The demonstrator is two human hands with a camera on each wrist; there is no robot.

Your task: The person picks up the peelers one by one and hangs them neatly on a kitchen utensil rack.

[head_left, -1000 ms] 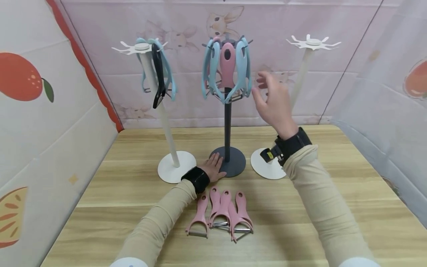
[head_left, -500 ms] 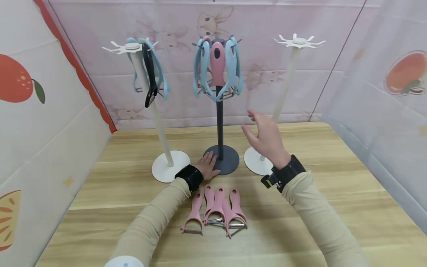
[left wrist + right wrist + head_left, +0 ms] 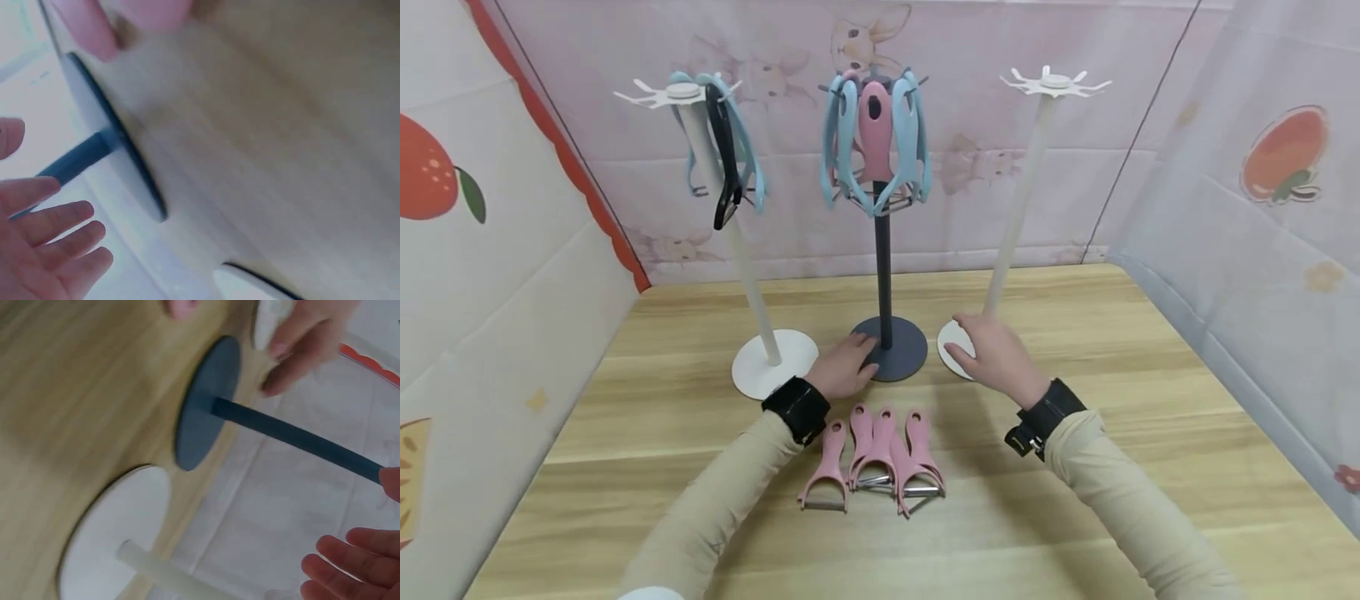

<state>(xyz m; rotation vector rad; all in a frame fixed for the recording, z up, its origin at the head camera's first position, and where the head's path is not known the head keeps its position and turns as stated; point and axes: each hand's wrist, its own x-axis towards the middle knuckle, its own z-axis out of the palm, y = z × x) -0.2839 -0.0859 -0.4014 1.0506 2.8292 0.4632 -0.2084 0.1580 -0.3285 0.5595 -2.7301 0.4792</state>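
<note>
My left hand (image 3: pixel 845 367) hovers over the near left edge of the dark grey stand's round base (image 3: pixel 898 367), its fingers relaxed and holding nothing. In the left wrist view, its loosely spread fingers (image 3: pixel 56 219) overlap the grey pole (image 3: pixel 78 156). My right hand (image 3: pixel 1000 358), also holding nothing, is above the white base (image 3: pixel 951 342) of the right stand, thumb apart from its fingers. Several pink Y-shaped peelers (image 3: pixel 880 454) lie in a cluster on the table in front of the stands. Light blue peelers (image 3: pixel 907 133) and pink peelers (image 3: pixel 875 129) hang from the grey stand's top hooks.
The left white stand (image 3: pixel 748 283) carries light blue peelers (image 3: pixel 748 158) and a black peeler (image 3: pixel 722 150). The right white stand's hook ring (image 3: pixel 1055 82) rises behind my right hand. A patterned cloth (image 3: pixel 970 208) backs the wooden table (image 3: pixel 1037 533).
My right hand has come down from beside the hanging peelers to above the right stand's base. My left hand, earlier flat on the grey base, has lifted. The head view has shifted slightly.
</note>
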